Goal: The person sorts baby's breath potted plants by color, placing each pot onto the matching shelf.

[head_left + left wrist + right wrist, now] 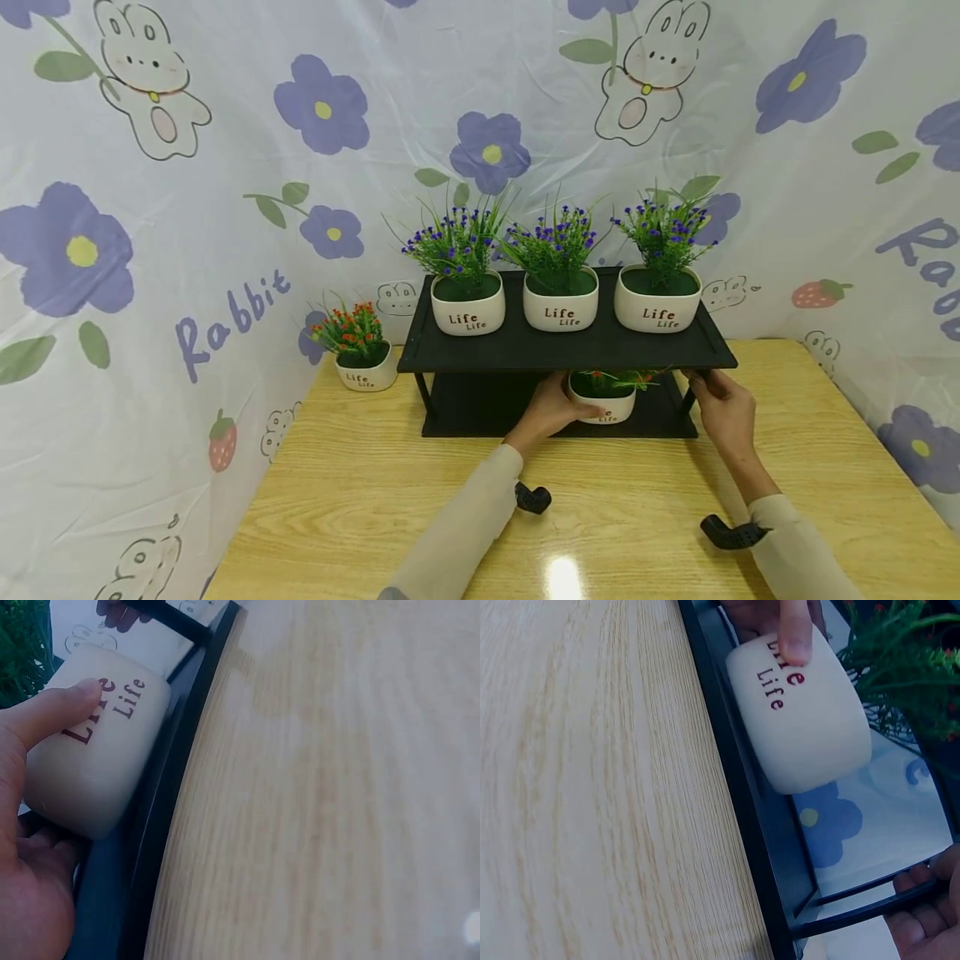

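1. The white pot (609, 407), on the shelf's (562, 350) lower tier, is gripped by the left hand (551, 410), thumb curled across its front
2. The shelf's post at three o'clock is pinched by the right hand (723, 408)
3. The pot is best kept level, foliage clear of the upper board

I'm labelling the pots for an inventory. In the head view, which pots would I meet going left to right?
Red-flowered pot on the table → left shelf-top pot → middle shelf-top pot → held pot on the lower shelf → right shelf-top pot.
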### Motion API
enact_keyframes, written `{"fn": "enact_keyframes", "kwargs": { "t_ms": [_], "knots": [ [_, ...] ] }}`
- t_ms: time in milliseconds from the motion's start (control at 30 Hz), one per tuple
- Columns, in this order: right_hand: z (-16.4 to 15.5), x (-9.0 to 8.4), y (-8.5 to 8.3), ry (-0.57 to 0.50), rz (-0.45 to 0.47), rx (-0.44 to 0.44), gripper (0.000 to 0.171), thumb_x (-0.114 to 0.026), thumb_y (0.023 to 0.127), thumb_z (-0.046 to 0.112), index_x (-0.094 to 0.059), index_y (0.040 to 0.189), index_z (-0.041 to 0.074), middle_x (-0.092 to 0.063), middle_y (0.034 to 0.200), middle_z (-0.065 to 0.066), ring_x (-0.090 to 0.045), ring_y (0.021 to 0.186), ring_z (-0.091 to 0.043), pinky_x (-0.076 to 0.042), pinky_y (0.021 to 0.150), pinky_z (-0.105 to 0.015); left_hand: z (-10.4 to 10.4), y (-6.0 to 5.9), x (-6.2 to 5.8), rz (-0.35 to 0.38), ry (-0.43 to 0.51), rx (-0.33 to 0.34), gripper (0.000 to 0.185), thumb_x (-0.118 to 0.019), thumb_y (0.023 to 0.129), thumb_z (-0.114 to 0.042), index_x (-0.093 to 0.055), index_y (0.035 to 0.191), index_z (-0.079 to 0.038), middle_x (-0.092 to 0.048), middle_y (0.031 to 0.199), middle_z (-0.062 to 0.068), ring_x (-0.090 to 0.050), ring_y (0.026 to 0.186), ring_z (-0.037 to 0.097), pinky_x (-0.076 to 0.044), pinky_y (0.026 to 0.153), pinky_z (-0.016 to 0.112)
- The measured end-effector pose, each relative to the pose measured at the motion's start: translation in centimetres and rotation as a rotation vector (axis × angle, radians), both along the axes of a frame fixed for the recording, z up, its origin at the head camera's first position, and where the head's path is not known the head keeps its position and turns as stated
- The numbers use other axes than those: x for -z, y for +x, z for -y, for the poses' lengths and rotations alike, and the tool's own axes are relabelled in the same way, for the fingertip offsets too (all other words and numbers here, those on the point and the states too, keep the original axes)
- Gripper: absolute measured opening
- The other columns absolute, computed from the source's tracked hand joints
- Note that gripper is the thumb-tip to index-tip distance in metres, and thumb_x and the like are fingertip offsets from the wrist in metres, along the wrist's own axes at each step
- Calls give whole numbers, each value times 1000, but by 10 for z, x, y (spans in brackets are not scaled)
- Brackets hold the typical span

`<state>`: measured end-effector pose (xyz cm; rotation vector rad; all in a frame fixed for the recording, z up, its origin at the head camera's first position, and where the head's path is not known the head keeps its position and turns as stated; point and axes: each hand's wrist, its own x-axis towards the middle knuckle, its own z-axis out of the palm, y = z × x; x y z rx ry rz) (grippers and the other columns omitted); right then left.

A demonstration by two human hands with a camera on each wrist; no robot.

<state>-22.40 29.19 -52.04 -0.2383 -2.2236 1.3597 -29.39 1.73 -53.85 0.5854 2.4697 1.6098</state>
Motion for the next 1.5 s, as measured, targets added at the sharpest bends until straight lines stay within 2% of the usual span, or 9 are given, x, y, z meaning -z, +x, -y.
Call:
{"fn": "enact_keyframes", "kwargs": {
  "t_ms": [100,233,333,533,800,1067,1367,1500],
  "knots": [
    [1,-1,1,0,-4,0,34,-62,109,15,-70,140,4,-73,129,-25,-53,91,29,-44,82,2,-3,-6,0,6,21,-14,90,-96,82,-29,-48,158,-23,-57,154,5,-58,141,26,-50,117,44],
    [-1,0,0,-1,-14,-13,34,-62,109,15,-70,140,4,-72,129,-25,-54,92,29,-46,82,1,-6,-12,1,4,91,1,98,-95,83,-22,-39,163,-26,-42,168,1,-42,156,23,-40,126,44],
    [-2,1,-1,-1,-24,-19,33,-63,108,15,-70,139,4,-72,128,-26,-55,92,28,-47,83,0,-8,-16,-1,24,150,12,102,-95,83,-18,-35,165,-28,-34,172,0,-34,160,22,-36,128,44],
    [-2,1,-2,3,-31,-20,33,-63,108,14,-71,138,5,-73,127,-25,-55,91,28,-46,81,1,-13,-21,-5,61,151,-38,98,-93,85,-20,-37,164,-21,-39,169,6,-40,157,28,-40,125,47],
    [-2,-1,-1,0,-16,-20,33,-62,109,16,-71,139,5,-73,127,-26,-55,91,28,-46,81,0,-23,-27,-10,65,41,-82,92,-93,85,-28,-43,162,-21,-49,164,5,-48,152,27,-42,124,47],
    [-2,0,-2,-8,-22,-21,32,-64,108,16,-72,137,5,-73,127,-25,-57,92,26,-46,82,0,-32,-23,-16,99,107,-71,72,-90,88,-21,-58,153,-25,-58,157,1,-53,147,26,-43,123,48],
    [1,-1,-1,-10,-23,-17,32,-63,108,15,-73,135,3,-74,125,-24,-57,91,27,-46,82,0,-34,-19,-17,170,132,-108,68,-89,89,-19,-60,151,-22,-59,157,3,-53,147,29,-43,122,50],
    [-1,0,-2,-10,-32,-15,31,-63,108,14,-73,135,3,-75,125,-25,-57,90,26,-46,81,0,-36,-22,-15,164,125,-99,70,-89,89,-19,-59,152,-21,-58,156,3,-54,146,28,-43,122,48]
  ]
}}
